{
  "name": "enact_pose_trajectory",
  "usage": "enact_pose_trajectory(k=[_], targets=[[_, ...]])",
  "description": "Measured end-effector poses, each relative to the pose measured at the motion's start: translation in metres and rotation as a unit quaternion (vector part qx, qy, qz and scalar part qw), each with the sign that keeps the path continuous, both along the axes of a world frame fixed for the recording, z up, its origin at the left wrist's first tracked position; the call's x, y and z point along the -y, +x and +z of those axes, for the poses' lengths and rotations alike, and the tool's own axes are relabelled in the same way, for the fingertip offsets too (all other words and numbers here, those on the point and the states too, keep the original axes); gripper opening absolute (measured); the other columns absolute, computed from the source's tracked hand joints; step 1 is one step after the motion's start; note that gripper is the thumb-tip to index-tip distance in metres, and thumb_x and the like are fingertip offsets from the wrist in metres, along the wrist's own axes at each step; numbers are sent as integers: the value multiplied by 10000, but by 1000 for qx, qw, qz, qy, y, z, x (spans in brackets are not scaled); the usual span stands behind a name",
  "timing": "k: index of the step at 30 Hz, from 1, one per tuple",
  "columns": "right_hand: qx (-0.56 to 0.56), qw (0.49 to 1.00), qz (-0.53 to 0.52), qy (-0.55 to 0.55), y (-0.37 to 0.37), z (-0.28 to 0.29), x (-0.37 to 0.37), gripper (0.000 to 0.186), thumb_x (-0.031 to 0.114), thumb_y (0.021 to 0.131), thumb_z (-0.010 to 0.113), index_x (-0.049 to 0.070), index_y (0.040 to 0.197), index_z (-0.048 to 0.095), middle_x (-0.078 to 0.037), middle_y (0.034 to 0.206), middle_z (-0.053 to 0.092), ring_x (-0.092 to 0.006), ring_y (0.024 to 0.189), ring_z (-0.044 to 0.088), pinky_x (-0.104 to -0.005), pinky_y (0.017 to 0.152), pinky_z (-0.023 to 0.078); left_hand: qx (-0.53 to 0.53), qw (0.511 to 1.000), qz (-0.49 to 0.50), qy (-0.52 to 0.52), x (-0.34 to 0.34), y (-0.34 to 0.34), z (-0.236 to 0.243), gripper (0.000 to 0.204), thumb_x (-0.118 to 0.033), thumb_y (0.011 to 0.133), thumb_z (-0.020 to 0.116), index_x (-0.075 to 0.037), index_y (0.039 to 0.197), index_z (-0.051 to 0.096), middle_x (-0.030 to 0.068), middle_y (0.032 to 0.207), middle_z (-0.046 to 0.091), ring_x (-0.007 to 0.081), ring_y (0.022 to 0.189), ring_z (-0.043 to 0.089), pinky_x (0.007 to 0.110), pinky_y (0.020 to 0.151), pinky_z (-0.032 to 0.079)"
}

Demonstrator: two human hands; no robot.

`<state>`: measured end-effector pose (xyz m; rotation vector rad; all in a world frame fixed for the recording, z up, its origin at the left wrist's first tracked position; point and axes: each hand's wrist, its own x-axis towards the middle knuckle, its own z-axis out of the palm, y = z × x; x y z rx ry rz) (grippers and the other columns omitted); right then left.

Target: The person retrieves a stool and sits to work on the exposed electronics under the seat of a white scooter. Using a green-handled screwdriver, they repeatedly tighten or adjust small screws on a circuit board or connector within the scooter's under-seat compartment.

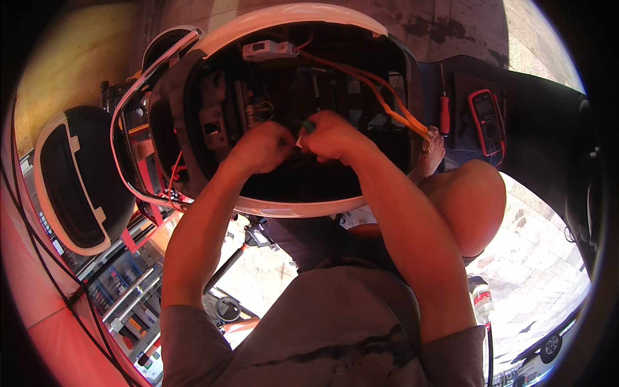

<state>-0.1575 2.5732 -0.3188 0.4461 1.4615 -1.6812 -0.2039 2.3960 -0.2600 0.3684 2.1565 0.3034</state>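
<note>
Both of my hands are inside a deep dark compartment with a pale rim (290, 208). My left hand (264, 147) is closed, fingertips pinched together near its middle; whatever they hold is too small to make out. Right beside it, my right hand (332, 137) is curled shut around a small green object (309, 126), mostly hidden by the fingers. A small white piece (299, 140) shows between the two hands. Just beyond my left hand, thin bare wires (261, 111) run along the compartment's inner wall.
A white breaker-like block (269, 49) sits at the far rim. Orange cables (380, 97) run to a connector (428, 133) on the right. Beyond lie a red-handled screwdriver (444, 115) and a red multimeter (487, 122). A black cover with cream trim (74, 180) stands left.
</note>
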Motion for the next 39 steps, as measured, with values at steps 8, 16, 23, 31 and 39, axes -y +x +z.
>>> enact_pose_trajectory(k=[8,16,23,31,39], targets=[[1,1000,0,-3,0,3,-1,120,96,849,725,9,931,713,-108,799,701,-214,660,670,-340,553,537,24,999,-32,-7,-4,-5,3,172,-79,900,669,4,1017,764,91,759,741,168,619,699,319,588,555],[5,1000,10,-1,-1,3,-1,148,105,838,725,5,946,708,-107,820,700,-215,662,666,-340,565,537,-6,996,-82,-29,-10,-9,6,189,-144,823,700,-44,960,784,159,827,750,316,777,738,413,731,577],[2,999,38,0,-3,9,-6,125,170,896,717,73,966,682,-46,851,682,-150,707,622,-293,602,529,-86,992,-91,-1,-6,1,1,196,-120,792,691,-18,956,720,199,867,730,385,846,718,437,770,564],[13,1000,5,7,-5,11,-4,133,178,875,717,78,947,667,-39,830,677,-132,635,595,-282,565,504,-138,990,30,31,-2,18,-7,170,-109,829,663,0,958,675,226,864,710,403,847,712,433,747,547],[0,1000,22,-14,-3,24,-4,215,224,886,722,68,1016,651,-40,811,669,-129,597,581,-275,564,498,-34,986,163,7,-11,22,11,154,-80,868,628,-4,978,703,250,919,728,437,923,715,487,783,564]])
